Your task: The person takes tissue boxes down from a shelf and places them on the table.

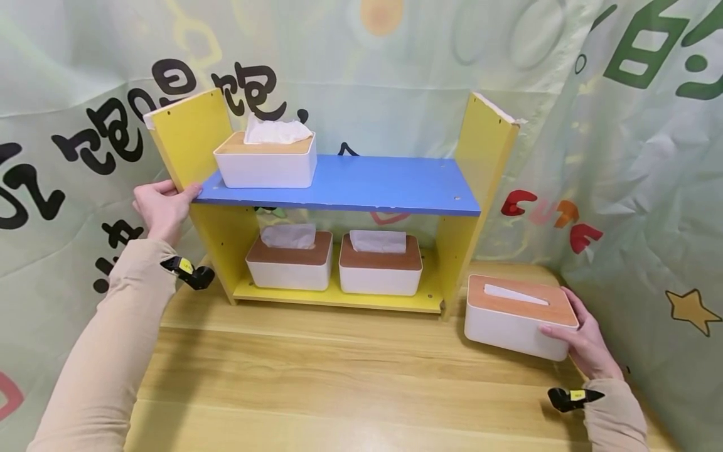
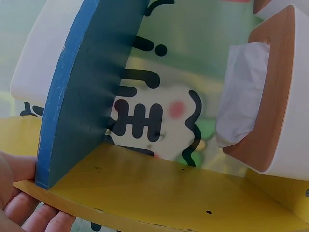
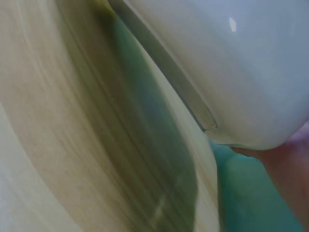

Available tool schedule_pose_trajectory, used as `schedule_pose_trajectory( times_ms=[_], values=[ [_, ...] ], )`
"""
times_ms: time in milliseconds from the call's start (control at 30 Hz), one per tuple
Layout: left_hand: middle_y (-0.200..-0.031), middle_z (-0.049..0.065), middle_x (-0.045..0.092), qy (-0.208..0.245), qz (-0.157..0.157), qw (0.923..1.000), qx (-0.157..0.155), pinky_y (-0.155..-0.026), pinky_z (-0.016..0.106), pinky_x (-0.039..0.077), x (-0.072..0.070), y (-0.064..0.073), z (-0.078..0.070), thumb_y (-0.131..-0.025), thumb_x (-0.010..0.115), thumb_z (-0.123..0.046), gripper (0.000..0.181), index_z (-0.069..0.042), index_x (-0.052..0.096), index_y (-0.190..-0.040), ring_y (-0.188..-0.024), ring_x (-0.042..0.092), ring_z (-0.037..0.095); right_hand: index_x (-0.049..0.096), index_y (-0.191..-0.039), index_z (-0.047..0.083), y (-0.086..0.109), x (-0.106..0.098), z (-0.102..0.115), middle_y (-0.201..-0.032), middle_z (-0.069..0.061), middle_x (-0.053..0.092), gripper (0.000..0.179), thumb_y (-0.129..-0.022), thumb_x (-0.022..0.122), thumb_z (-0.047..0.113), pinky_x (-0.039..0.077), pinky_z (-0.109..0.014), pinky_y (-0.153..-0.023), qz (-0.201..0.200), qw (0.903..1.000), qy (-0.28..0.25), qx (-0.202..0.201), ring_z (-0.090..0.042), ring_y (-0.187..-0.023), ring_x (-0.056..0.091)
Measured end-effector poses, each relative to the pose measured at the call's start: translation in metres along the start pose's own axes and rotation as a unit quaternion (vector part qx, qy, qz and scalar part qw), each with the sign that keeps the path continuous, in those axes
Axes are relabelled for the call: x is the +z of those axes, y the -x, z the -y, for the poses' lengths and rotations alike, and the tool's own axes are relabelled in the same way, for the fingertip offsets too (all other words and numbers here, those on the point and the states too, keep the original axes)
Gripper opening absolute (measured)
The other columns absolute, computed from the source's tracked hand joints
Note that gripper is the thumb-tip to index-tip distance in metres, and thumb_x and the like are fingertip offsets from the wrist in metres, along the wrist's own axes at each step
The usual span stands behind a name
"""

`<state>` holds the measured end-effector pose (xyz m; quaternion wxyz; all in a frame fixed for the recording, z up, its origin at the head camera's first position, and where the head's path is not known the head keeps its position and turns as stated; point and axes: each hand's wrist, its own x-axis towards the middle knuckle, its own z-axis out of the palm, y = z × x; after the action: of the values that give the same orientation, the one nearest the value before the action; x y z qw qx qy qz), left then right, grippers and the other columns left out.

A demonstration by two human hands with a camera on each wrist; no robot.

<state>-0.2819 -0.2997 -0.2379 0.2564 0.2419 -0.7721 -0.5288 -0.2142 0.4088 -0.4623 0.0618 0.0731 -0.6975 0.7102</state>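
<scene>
My left hand (image 1: pixel 162 210) grips the front edge of the yellow left side panel (image 1: pixel 194 135), where the blue shelf board (image 1: pixel 390 182) meets it. In the left wrist view the thumb touches the blue board's end and the fingers curl behind the panel. Right of the shelf unit, my right hand (image 1: pixel 590 342) holds a white tissue box (image 1: pixel 514 326) with a wood-look lid by its right end. That box's slot looks white, and no tissue stands up from it. In the right wrist view its base (image 3: pixel 178 82) hangs tilted, at least partly off the wooden tabletop.
A tissue box (image 1: pixel 268 169) with tissue pulled up stands on the blue board's left. Two similar boxes, a left one (image 1: pixel 290 275) and a right one (image 1: pixel 380 281), sit on the yellow bottom board (image 1: pixel 339 300). A printed curtain (image 1: pixel 649 207) surrounds the wooden table (image 1: pixel 339 376).
</scene>
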Motion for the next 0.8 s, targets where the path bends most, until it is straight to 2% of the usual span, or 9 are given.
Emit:
schedule_pose_trajectory(
  times_ms=[167,400,667,800],
  values=[
    [-0.161,0.009,0.026,0.0,0.0,1.0,-0.003,-0.118,0.022,0.023,0.0009,-0.0001,-0.0003,-0.089,0.074,-0.031,0.058,-0.007,0.057,-0.14,-0.141,0.022,0.014,0.016,-0.159,0.029,-0.0009,-0.0013,-0.0007,-0.139,0.019,0.038,0.097,-0.086,0.068,-0.008,0.047,-0.005,-0.084,-0.004,0.9999,0.007,0.01,0.011,-0.105,0.052],
    [-0.161,0.005,0.034,0.0,0.001,1.0,-0.002,-0.119,0.024,0.021,0.0013,-0.0014,0.0001,-0.088,0.075,-0.031,0.058,-0.009,0.059,-0.139,-0.137,0.023,0.012,0.012,-0.161,0.031,-0.0012,-0.0022,-0.0018,-0.145,0.016,0.034,0.099,-0.088,0.068,-0.004,0.046,-0.005,-0.083,-0.013,0.999,0.029,0.033,0.011,-0.104,0.049],
    [-0.163,0.007,0.028,0.006,0.007,1.0,-0.004,-0.121,0.024,0.021,-0.0003,-0.0009,0.0008,-0.089,0.075,-0.032,0.06,-0.008,0.057,-0.141,-0.143,0.02,0.013,0.021,-0.156,0.03,-0.0066,0.0009,-0.003,-0.134,0.02,0.04,0.093,-0.086,0.067,-0.009,0.047,-0.006,-0.084,-0.005,1.0,0.006,0.002,0.011,-0.105,0.051],
    [-0.164,0.007,0.027,0.007,0.011,0.9999,-0.002,-0.122,0.026,0.019,-0.0007,-0.0009,0.0006,-0.089,0.075,-0.032,0.06,-0.007,0.057,-0.141,-0.144,0.019,0.013,0.023,-0.155,0.031,-0.0076,0.0006,-0.0035,-0.132,0.021,0.042,0.092,-0.086,0.067,-0.011,0.049,-0.008,-0.082,-0.003,1.0,-0.002,0.0,0.011,-0.104,0.053]
  ],
)
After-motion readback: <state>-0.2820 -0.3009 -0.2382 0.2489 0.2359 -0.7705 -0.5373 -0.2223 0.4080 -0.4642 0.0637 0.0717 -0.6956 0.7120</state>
